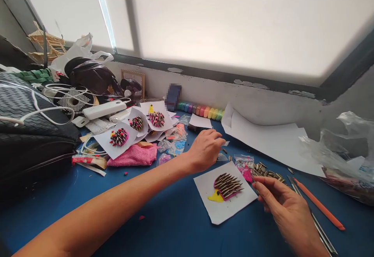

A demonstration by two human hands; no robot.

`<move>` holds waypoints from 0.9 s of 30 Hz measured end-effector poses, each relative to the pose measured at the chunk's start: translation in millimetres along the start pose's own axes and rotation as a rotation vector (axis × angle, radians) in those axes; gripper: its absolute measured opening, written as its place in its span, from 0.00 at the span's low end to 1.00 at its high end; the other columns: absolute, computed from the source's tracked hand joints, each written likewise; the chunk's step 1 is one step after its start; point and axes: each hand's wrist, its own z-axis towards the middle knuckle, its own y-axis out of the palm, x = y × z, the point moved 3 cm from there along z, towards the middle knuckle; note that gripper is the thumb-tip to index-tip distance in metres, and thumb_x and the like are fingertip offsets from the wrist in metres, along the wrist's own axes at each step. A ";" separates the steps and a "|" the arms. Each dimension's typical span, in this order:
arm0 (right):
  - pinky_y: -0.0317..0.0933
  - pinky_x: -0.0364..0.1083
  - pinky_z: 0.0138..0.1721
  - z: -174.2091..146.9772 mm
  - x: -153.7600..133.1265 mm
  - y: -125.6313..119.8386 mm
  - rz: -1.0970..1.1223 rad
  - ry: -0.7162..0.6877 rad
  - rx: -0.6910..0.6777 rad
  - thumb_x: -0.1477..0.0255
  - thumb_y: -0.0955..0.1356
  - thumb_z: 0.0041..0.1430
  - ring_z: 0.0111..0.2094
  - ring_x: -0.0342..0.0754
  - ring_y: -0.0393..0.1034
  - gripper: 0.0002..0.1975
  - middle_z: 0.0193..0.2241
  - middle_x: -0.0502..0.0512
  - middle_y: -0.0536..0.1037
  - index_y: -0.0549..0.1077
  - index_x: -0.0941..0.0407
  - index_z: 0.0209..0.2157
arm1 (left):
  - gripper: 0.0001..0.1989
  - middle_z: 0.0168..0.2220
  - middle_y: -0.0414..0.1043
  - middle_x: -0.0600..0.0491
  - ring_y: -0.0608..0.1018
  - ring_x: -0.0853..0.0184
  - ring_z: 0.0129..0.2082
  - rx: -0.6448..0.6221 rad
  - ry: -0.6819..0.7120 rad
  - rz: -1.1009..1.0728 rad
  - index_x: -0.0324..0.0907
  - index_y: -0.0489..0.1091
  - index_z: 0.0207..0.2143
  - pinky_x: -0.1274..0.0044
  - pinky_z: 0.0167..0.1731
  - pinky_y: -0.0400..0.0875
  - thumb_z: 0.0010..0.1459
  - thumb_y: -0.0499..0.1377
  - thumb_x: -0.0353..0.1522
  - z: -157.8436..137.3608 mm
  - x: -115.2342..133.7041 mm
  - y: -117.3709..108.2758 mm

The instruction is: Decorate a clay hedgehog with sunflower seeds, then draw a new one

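Observation:
My left hand (206,150) reaches across the table with its fingers curled down, beside a small scrap of clear plastic (225,144). What its fingertips hold, if anything, is hidden. Nearer to me lies a square white card (204,188) bearing a hedgehog (226,186) with a yellow clay face, a black eye and striped sunflower seeds as spines. At the card's right edge, my right hand (289,210) has thumb and forefinger pinched together; I cannot make out what is between them. Just beyond are a bag of pink clay (246,168) and a pile of sunflower seeds (267,171).
Finished hedgehog cards (159,120) overlap at the left, by a pink cloth (134,155). A row of coloured clay pots (201,110) lines the wall. An orange tool (320,204) and metal tweezers (321,233) lie right, near a plastic bag (350,159). A black bag (32,132) stands left.

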 end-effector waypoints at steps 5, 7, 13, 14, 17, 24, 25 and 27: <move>0.64 0.44 0.22 -0.4 0.2 -1.8 0.023 0.039 -0.004 0.52 0.72 0.39 0.22 0.46 0.66 0.23 0.20 0.51 0.75 0.79 0.56 0.32 | 0.16 0.45 0.76 0.46 0.73 0.58 0.49 -0.156 0.089 0.071 0.38 0.74 0.45 0.67 0.50 0.65 0.55 0.55 0.22 36.1 14.8 22.1; 0.65 0.44 0.22 -0.4 0.1 -3.4 0.038 0.045 -0.003 0.52 0.73 0.39 0.23 0.46 0.68 0.24 0.24 0.52 0.77 0.78 0.56 0.33 | 0.15 0.44 0.76 0.42 0.73 0.56 0.48 -0.169 0.079 0.093 0.36 0.75 0.41 0.66 0.49 0.64 0.54 0.54 0.20 45.2 11.4 25.8; 0.64 0.43 0.22 0.9 5.0 -4.7 0.060 0.039 -0.013 0.50 0.72 0.40 0.24 0.45 0.68 0.24 0.27 0.52 0.78 0.76 0.55 0.32 | 0.13 0.49 0.74 0.43 0.71 0.56 0.52 -0.221 0.056 0.017 0.39 0.75 0.43 0.66 0.51 0.63 0.61 0.52 0.28 51.8 13.8 28.3; 0.64 0.43 0.22 1.0 6.1 -4.5 0.060 0.040 -0.018 0.49 0.72 0.40 0.23 0.45 0.68 0.24 0.27 0.53 0.77 0.75 0.55 0.31 | 0.13 0.49 0.74 0.46 0.72 0.57 0.52 -0.248 0.059 -0.022 0.41 0.75 0.45 0.67 0.50 0.64 0.62 0.53 0.31 52.5 17.8 30.5; 0.63 0.44 0.21 0.4 8.0 -3.9 0.050 0.043 -0.032 0.47 0.71 0.42 0.22 0.45 0.66 0.24 0.24 0.53 0.76 0.74 0.55 0.29 | 0.08 0.42 0.77 0.46 0.74 0.56 0.48 -0.316 0.042 -0.130 0.40 0.76 0.37 0.66 0.48 0.66 0.58 0.58 0.31 58.0 28.3 38.1; 0.64 0.44 0.23 2.5 7.4 -4.6 0.053 0.030 -0.016 0.49 0.71 0.42 0.24 0.46 0.67 0.25 0.27 0.53 0.78 0.77 0.55 0.33 | 0.06 0.42 0.76 0.46 0.77 0.66 0.41 -0.151 -0.101 -0.492 0.37 0.68 0.38 0.75 0.40 0.71 0.62 0.53 0.29 62.5 22.4 12.6; 0.64 0.44 0.24 2.8 6.8 -4.7 0.052 0.031 -0.013 0.50 0.72 0.41 0.25 0.46 0.67 0.25 0.28 0.53 0.78 0.78 0.56 0.34 | 0.06 0.41 0.76 0.46 0.77 0.68 0.39 -0.136 -0.112 -0.552 0.36 0.67 0.40 0.77 0.38 0.71 0.63 0.51 0.28 57.8 20.2 4.4; 0.65 0.44 0.24 2.4 4.9 -4.2 0.056 0.037 -0.011 0.51 0.72 0.40 0.26 0.47 0.68 0.26 0.28 0.54 0.79 0.80 0.56 0.36 | 0.08 0.38 0.75 0.48 0.77 0.73 0.33 -0.129 -0.149 -0.693 0.37 0.63 0.43 0.79 0.33 0.73 0.65 0.47 0.26 43.6 15.5 -11.1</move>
